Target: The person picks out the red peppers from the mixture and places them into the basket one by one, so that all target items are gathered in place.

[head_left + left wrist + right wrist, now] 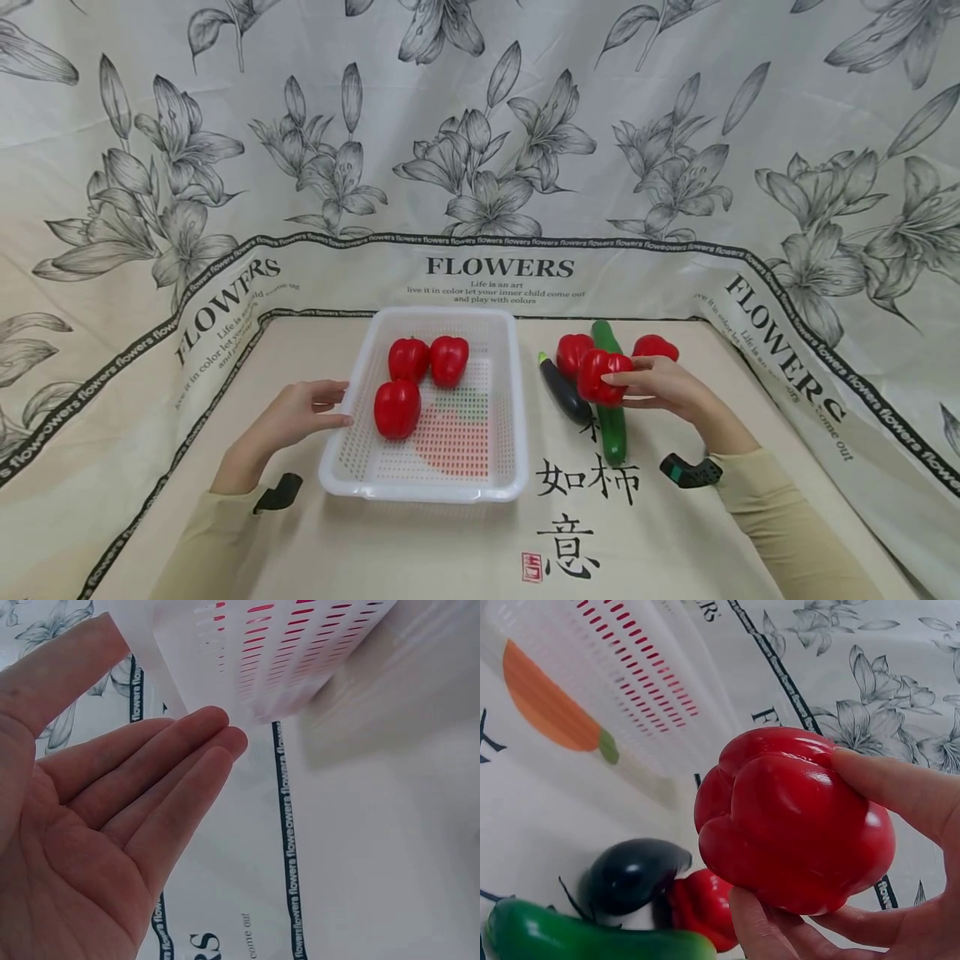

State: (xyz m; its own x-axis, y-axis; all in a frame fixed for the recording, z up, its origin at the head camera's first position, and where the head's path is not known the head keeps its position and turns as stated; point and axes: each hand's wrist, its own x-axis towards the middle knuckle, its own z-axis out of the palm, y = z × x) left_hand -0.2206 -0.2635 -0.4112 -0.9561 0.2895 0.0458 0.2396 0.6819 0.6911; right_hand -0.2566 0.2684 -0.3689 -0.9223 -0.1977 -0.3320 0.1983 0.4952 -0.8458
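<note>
My right hand (663,385) grips a red bell pepper (602,377) between thumb and fingers, above the other vegetables. In the right wrist view the same bell pepper (791,821) shows its lobed surface close up. At the white basket's (423,492) left rim, my left hand (303,408) rests with thumb and fingers extended. From the left wrist view, the fingers (180,787) look straight, by the perforated basket wall (292,652). Inside the basket sit three red bell peppers (397,408).
Below the held pepper are a cucumber (613,437), an eggplant (561,389) and another red bell pepper (572,354). One more red bell pepper (654,347) lies behind the right hand. A flowered cloth (480,150) rises behind the table.
</note>
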